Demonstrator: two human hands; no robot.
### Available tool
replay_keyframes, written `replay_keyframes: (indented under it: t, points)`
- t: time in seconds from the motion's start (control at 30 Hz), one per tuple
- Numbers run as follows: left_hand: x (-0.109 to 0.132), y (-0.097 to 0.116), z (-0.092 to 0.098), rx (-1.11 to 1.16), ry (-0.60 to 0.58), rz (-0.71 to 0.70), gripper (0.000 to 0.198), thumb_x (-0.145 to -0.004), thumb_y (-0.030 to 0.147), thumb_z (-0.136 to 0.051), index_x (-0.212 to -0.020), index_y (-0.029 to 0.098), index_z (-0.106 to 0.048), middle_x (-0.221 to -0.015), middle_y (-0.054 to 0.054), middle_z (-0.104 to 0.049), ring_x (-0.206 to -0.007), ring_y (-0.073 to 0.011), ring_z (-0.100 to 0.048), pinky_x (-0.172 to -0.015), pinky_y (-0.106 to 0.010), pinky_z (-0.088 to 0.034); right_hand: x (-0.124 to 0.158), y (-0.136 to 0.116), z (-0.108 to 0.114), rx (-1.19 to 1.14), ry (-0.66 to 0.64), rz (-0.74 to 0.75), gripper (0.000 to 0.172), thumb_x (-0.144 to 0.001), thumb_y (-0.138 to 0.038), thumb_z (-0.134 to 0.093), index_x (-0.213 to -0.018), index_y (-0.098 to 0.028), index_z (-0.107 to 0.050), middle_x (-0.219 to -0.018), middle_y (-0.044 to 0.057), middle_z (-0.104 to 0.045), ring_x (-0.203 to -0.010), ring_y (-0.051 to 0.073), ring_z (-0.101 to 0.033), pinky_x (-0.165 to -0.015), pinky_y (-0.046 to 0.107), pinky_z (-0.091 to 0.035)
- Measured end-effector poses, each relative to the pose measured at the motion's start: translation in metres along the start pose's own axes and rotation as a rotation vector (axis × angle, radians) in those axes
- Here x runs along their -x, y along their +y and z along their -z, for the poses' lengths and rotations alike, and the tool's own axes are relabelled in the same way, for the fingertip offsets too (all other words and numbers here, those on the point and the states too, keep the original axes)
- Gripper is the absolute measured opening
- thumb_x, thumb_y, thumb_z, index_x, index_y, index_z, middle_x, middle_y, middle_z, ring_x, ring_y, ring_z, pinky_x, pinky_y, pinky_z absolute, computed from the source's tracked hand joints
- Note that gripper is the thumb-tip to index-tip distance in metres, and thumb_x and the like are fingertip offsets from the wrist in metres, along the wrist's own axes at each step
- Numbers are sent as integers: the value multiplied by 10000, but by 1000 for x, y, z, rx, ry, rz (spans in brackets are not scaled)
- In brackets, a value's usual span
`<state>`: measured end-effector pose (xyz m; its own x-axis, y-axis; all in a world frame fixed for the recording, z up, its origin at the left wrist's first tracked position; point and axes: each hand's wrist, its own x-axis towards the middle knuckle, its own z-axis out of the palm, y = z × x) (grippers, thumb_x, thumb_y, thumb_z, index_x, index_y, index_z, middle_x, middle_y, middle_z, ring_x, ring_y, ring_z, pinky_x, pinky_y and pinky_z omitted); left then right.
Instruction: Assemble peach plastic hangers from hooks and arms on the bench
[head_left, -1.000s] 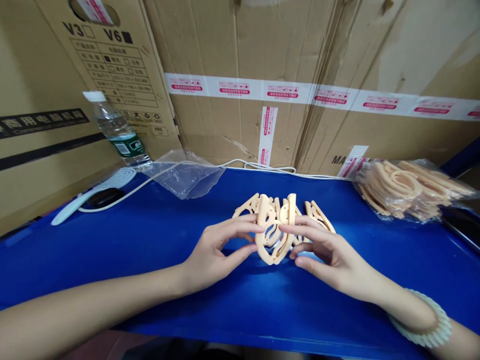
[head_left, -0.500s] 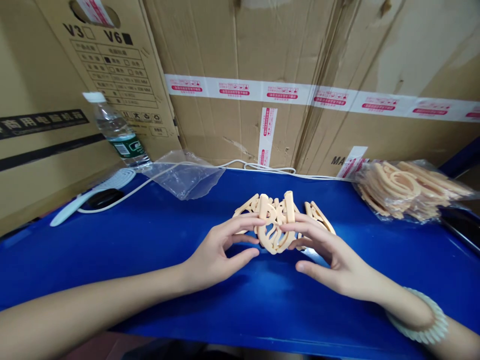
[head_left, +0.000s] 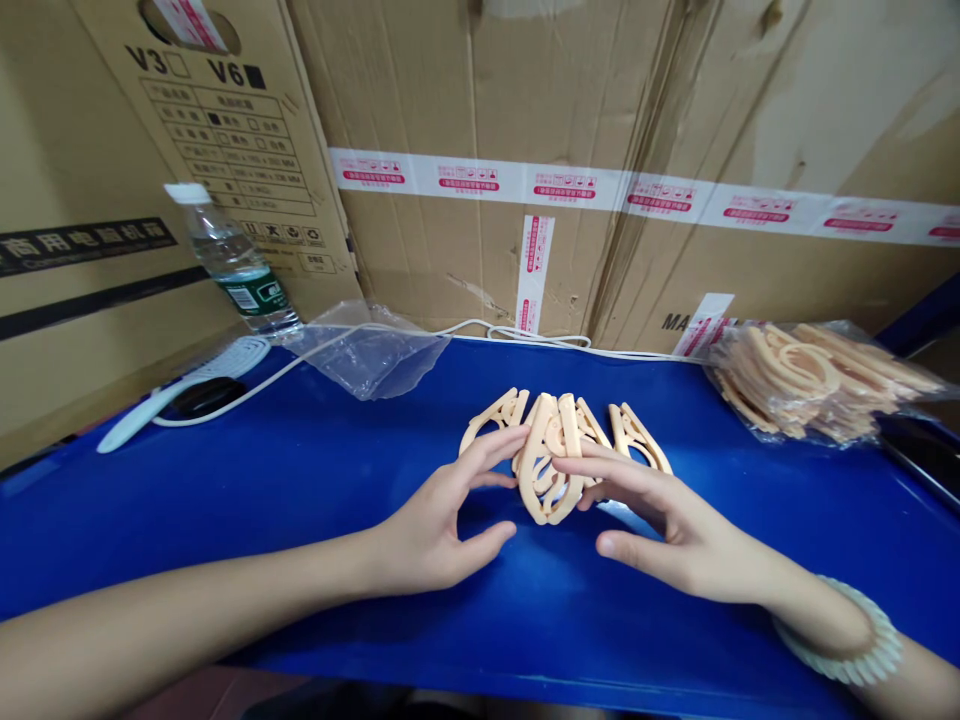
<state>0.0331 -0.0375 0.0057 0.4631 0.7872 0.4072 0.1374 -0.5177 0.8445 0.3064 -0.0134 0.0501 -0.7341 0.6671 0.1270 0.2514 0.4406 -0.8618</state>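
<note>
A beige folding clothes hanger (head_left: 551, 495) lies folded in front of me on the blue tabletop, its two arms close together and pointing away. My left hand (head_left: 450, 510) comes in from the left, fingers stretched out and fingertips at the hanger's left arm, thumb spread apart. From the other side my right hand (head_left: 667, 515) reaches over, its index finger across the hanger's right arm and its thumb held away. Both hands touch the hanger without wrapping round it. More folded hangers lie behind, one at left (head_left: 491, 415) and one at right (head_left: 637, 437); those in the middle are partly hidden.
Bagged beige hangers (head_left: 817, 380) sit at the right. At the left are a water bottle (head_left: 244, 265), a pale hairbrush (head_left: 187, 390) and a dark object (head_left: 210, 397). A clear plastic bag (head_left: 375, 355) and a white cable (head_left: 525, 340) lie before cardboard boxes (head_left: 465, 260).
The hanger's two arms have swung closer together, and it has come slightly towards me. The fingers of both hands followed; my right index finger now lies further across it.
</note>
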Motion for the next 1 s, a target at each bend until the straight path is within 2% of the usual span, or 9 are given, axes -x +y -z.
replay_keyframes:
  t: [0.1, 0.2, 0.3, 0.43, 0.63, 0.77, 0.9, 0.93, 1.0]
  points:
    - [1, 2, 1, -50, -38, -19, 868, -875, 65, -603, -1607, 322, -215, -1642, -134, -323, -1444, -319, -451, -1152, -500, -471, 0, -1, -1, -53, 4, 6, 516, -957, -359, -677, -1456, -341, -548, -1456, 86, -588, -1285, 271, -598, -1062, 468, -520]
    - [2, 6, 4, -180, -32, -52, 901, -842, 56, -625, -1603, 348, -241, -1633, -111, -323, -1498, -332, -353, -1194, -519, -407, -1, 0, -1, -68, 10, 12, 517, -953, -351, -688, -1451, -359, -551, -1493, 79, -557, -1334, 274, -560, -1095, 479, -490]
    - [2, 9, 5, -233, -1, -51, 885, -816, 44, -628, -1578, 366, -314, -1536, -105, -413, -1413, -315, -449, -1124, -490, -485, -1, 0, -1, -87, 8, 9, 520, -945, -338, -701, -1444, -364, -556, -1490, 77, -559, -1307, 264, -584, -1087, 476, -500]
    - [2, 8, 3, -134, 37, -6, 833, -832, 42, -604, -1567, 343, -356, -1476, -117, -471, -1266, -275, -563, -1025, -442, -558, -1, -1, -3, -137, 2, -11, 520, -945, -348, -697, -1446, -326, -560, -1482, 101, -564, -1261, 262, -620, -1056, 471, -531]
    - [2, 6, 0, 51, 85, 52, 750, -849, 51, -604, -1539, 287, -427, -1532, -121, -476, -1323, -274, -556, -1123, -457, -506, -4, -3, 4, -166, -6, -30, 550, -931, -346, -714, -1456, -319, -551, -1514, 87, -537, -1246, 257, -630, -1057, 455, -532]
    - [3, 6, 2, 59, 84, 53, 745, -876, 54, -579, -1542, 336, -397, -1559, -91, -457, -1336, -249, -554, -1116, -410, -518, 1, -6, 41, -105, 135, -161, 543, -893, -453, -741, -1398, -298, -619, -1388, 83, -649, -1163, 292, -672, -961, 427, -584]
    - [2, 4, 6, -35, 89, 26, 664, -881, 59, -576, -1475, 338, -479, -1530, -84, -478, -1322, -246, -558, -1093, -379, -530, 17, -4, 98, 173, 344, -312, 481, -841, -563, -750, -1201, -244, -759, -1227, 97, -739, -1078, 307, -695, -915, 425, -590]
    - [2, 3, 7, -60, 87, 17, 655, -879, 62, -580, -1467, 337, -488, -1519, -85, -486, -1324, -251, -556, -1088, -375, -532, 22, -2, 110, 243, 369, -346, 493, -832, -583, -745, -1178, -232, -770, -1183, 104, -753, -1008, 296, -709, -860, 413, -600]
    - [1, 1, 9, -111, 81, 0, 635, -880, 73, -584, -1455, 330, -500, -1497, -88, -505, -1340, -263, -542, -1077, -371, -535, 30, 1, 126, 341, 320, -412, 517, -818, -599, -741, -1161, -214, -778, -1081, 108, -774, -882, 271, -715, -751, 383, -602]
